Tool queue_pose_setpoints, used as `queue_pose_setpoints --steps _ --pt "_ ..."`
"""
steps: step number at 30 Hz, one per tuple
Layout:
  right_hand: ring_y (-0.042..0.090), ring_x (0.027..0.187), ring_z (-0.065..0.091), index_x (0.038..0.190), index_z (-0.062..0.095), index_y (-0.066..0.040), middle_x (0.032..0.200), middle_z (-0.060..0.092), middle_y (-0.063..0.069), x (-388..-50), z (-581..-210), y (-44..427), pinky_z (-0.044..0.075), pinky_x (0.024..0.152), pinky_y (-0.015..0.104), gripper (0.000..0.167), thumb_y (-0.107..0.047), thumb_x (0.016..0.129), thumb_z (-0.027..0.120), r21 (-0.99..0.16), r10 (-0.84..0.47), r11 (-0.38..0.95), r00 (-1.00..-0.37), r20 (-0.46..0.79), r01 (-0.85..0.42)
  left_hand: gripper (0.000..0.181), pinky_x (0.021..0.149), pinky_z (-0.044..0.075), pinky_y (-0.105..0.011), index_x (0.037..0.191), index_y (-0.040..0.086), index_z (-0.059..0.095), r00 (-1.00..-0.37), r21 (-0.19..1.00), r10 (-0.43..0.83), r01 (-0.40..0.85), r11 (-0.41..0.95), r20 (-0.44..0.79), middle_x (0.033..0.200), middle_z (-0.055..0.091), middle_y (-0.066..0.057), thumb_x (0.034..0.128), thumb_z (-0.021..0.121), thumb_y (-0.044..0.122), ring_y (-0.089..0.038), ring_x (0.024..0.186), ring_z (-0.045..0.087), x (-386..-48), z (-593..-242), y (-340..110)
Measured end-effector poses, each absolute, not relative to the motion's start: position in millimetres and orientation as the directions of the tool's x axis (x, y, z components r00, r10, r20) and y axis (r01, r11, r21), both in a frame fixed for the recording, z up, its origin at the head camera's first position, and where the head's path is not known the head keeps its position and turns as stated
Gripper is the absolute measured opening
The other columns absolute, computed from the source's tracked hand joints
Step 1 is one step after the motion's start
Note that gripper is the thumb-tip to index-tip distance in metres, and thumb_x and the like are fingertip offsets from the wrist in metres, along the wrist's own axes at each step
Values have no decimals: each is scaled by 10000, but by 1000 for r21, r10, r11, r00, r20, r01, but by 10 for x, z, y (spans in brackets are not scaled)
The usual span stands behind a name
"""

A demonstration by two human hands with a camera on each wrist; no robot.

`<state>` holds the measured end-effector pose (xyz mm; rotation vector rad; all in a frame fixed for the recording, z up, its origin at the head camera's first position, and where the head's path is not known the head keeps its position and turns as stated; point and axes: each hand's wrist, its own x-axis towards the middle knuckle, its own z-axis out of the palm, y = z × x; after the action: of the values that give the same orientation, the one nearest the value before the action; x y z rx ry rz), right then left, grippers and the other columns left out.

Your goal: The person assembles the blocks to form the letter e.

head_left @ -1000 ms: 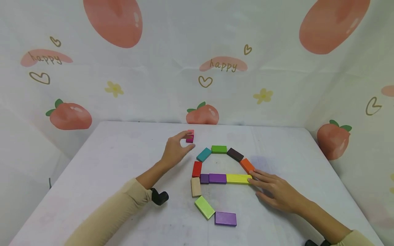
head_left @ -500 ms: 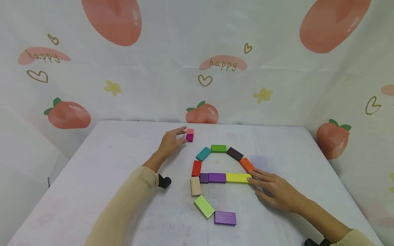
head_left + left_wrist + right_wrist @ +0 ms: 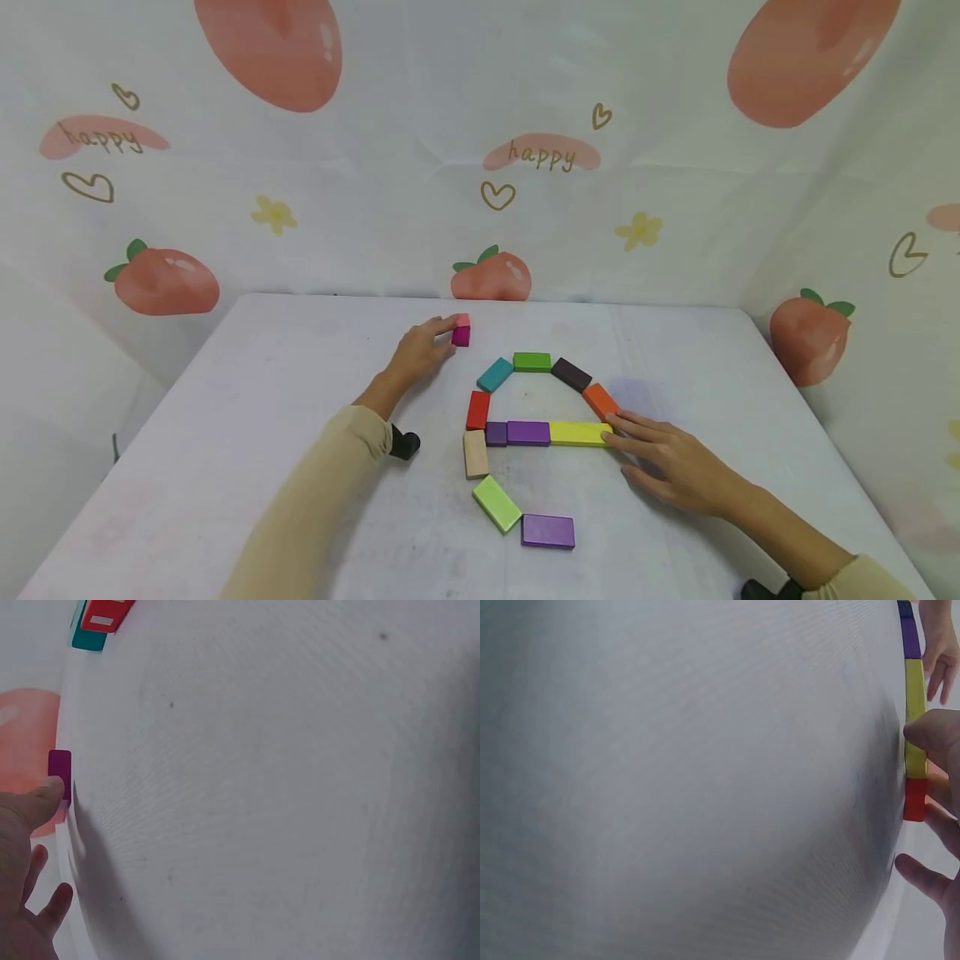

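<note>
At the table's far side, my left hand [image 3: 415, 353] has its index finger and thumb at opposite ends of a magenta block [image 3: 461, 337] and the pink block [image 3: 464, 320] behind it. The left wrist view shows the thumb overlapping the magenta block [image 3: 60, 765]. My right hand [image 3: 678, 467] rests with extended fingers at the end of the yellow block [image 3: 576, 433] and the lower tip of the orange block [image 3: 601, 401]. In the right wrist view, its thumb lies in front of the yellow block [image 3: 915, 686].
A curve of blocks includes dark brown [image 3: 572, 375], green [image 3: 532, 362], teal [image 3: 495, 374], red [image 3: 477, 410], tan [image 3: 476, 454], lime [image 3: 497, 503] and purple [image 3: 548, 531]. Inside it, a dark purple block [image 3: 496, 433] and another purple block [image 3: 528, 433] adjoin the yellow one.
My left hand first drew back to the left of the pink and magenta blocks, then moved in until its fingers overlapped them. The right hand and the curve of blocks stayed put.
</note>
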<state>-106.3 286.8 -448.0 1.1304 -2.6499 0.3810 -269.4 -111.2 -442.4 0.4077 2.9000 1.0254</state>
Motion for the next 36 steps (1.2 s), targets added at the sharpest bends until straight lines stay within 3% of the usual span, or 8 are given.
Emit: queue_pose_setpoints --steps 10,27,36 --pt "298 1288 547 1330 659 -157 1429 567 69 -1067 -4498 2869 539 889 523 558 -174 792 804 -148 -670 664 -671 318 -733 540 1106 376 -514 1442 131 543 -964 660 215 264 703 157 1276 671 -111 926 698 92 -325 1347 478 -2727 -4490 -1096" --pt "297 1287 549 1327 661 -151 1424 572 71 -1065 -4486 2858 539 892 522 559 -165 786 804 -147 -672 660 -666 324 -737 479 1022 459 -526 1359 80 569 -965 705 169 260 659 198 1140 702 -130 902 710 102 -336 1232 543 -2663 -4502 -1103" --pt "299 1283 554 1324 664 -152 1426 570 68 -1059 -4479 2864 542 887 520 550 -174 792 804 -148 -665 672 -678 313 -726 475 976 497 -494 1315 66 603 -934 720 227 357 596 276 1091 723 -95 867 756 104 -294 1162 602 -2444 -4467 -1077"
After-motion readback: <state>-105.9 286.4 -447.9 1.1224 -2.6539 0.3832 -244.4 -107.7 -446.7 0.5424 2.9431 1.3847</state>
